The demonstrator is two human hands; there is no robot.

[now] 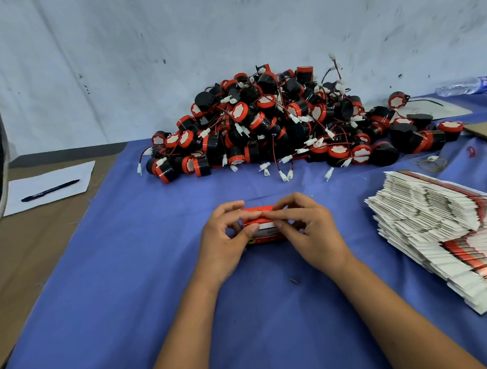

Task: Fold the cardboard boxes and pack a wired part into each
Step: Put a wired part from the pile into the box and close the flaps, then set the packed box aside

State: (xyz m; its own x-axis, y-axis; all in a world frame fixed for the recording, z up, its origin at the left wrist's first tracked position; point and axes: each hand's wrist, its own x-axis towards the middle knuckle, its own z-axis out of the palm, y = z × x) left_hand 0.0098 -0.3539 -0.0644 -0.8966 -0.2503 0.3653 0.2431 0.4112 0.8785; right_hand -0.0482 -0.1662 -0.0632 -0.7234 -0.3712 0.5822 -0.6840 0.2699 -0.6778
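On the blue cloth (123, 275) near the middle of the table, a small red cardboard box (263, 228) sits between both hands, which meet over it with forearms reaching in from the lower edge. The left hand (225, 239) curls round the box's left end, thumb on the near face and fingers hooked over the top. The right hand (309, 228) grips the right end, its fingers bent and laid along the top edge, fingertips nearly meeting those of the left. Behind the box, against the wall, lies a large heap of wired parts (284, 125), black and red with white connectors. A fanned stack of flat boxes (442, 230) rests at the right. At the left, a pen (50, 190) lies on a white sheet (67, 176).
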